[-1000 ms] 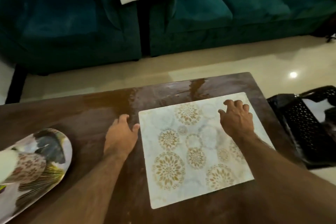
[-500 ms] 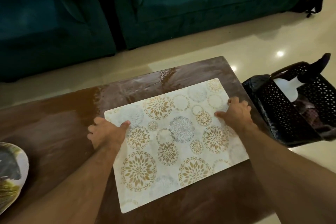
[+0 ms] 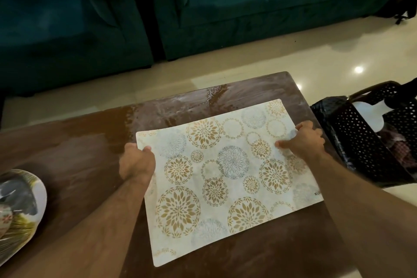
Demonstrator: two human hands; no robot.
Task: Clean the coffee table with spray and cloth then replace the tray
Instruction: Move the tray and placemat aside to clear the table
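Now placemat [image 3: 225,169] held at both side edges: left hand [image 3: 137,161] grip pinched on left edge, right hand [image 3: 303,140] on right. Wiped tabletop [image 3: 67,153] streaked; squaring judged next, then tray [image 3: 20,210] replaced.

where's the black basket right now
In the head view the black perforated basket stands on the floor off the coffee table's right end, just beyond the right hand gripping the patterned mat.
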